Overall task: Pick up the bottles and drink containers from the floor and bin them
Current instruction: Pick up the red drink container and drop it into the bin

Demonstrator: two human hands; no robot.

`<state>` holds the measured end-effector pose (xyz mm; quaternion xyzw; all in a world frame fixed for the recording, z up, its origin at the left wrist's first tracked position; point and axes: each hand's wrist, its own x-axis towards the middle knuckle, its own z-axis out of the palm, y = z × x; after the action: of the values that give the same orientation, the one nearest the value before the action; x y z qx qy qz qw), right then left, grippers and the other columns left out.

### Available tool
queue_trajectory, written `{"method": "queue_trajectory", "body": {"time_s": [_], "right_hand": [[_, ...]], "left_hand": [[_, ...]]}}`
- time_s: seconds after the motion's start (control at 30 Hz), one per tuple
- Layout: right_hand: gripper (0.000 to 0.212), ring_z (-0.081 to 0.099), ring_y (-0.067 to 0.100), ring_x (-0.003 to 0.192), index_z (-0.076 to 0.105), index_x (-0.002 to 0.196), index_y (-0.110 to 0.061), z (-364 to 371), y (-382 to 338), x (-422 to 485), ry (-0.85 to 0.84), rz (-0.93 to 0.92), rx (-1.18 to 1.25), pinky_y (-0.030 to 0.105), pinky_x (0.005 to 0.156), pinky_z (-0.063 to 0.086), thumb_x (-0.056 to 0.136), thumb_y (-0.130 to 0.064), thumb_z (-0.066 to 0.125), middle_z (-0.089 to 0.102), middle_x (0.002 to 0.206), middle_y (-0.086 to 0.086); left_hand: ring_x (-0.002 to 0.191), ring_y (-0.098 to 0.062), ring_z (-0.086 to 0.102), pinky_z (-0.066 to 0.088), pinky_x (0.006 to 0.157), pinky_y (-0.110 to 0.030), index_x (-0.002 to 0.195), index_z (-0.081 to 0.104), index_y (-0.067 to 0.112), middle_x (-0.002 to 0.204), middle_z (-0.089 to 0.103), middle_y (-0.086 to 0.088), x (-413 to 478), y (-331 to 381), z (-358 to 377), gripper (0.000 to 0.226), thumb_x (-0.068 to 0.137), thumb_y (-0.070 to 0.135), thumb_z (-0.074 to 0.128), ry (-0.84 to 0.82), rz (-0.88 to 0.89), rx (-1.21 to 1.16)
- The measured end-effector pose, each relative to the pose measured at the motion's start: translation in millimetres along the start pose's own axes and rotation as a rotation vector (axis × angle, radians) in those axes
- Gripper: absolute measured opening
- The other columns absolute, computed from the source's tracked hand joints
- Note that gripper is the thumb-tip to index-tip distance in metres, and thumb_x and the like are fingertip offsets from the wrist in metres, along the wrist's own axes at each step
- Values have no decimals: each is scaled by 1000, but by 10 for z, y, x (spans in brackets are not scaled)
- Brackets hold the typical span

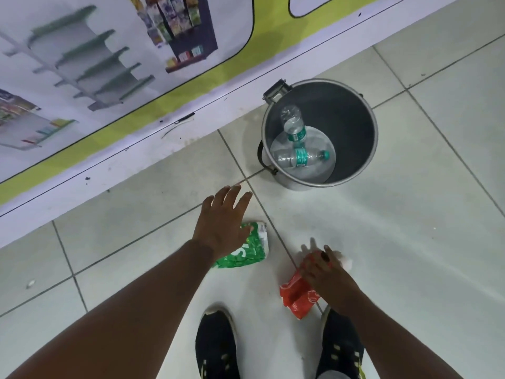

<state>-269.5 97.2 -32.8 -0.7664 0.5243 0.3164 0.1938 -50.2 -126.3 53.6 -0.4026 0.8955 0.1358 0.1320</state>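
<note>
Two clear bottles point(296, 143) lie in the bin point(355, 119); green carton point(246, 250) under the spread left hand point(221, 222) and red carton point(296, 294) grasped by the right hand point(325, 272) remain on the floor point(410, 228).

There is one view, from a wide-angle camera worn on the person's head, looking forward and steeply down at the tiled floor point(410, 228). Both forearms reach in from the bottom edge, and the shoes point(217, 348) stand at the bottom centre, right under the lens. The left hand point(221, 222) and right hand point(322, 269) sit in the lower middle, close to the camera. The bin point(355, 127) lies farther ahead, right of centre, seen from above into its open mouth. A wall poster point(109, 64) fills the upper left, slanting across the frame. Straight lines bend near the edges.
</note>
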Motion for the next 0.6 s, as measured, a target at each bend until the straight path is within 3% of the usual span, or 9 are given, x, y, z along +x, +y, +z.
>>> {"method": "queue_trajectory", "body": {"time_s": [0.2, 0.43, 0.6], "right_hand": [[44, 60, 40, 115, 64, 114, -15, 53, -74, 127, 82, 24, -16, 67, 106, 37, 72, -21, 75, 70, 114, 11], [31, 68, 31, 100, 71, 89, -23, -279, -55, -75, 241, 87, 153, 64, 103, 42, 61, -24, 84, 72, 88, 2], [38, 66, 26, 108, 69, 100, -31, -887, 33, -520, 458, 307, 412, 55, 103, 43, 64, -28, 80, 72, 95, -5]], "left_hand": [[145, -29, 16, 27, 113, -50, 148, 20, 26, 159, 22, -6, -81, -39, 217, 73, 88, 52, 52, -42, -2, -31], [144, -30, 17, 26, 114, -51, 148, 22, 25, 158, 23, -7, -217, 59, -56, 76, 85, 52, 56, -47, -1, -49], [140, -33, 29, 35, 107, -53, 144, 32, 22, 152, 36, -11, -263, 166, -709, 76, 81, 52, 59, 45, -22, -106]]}}
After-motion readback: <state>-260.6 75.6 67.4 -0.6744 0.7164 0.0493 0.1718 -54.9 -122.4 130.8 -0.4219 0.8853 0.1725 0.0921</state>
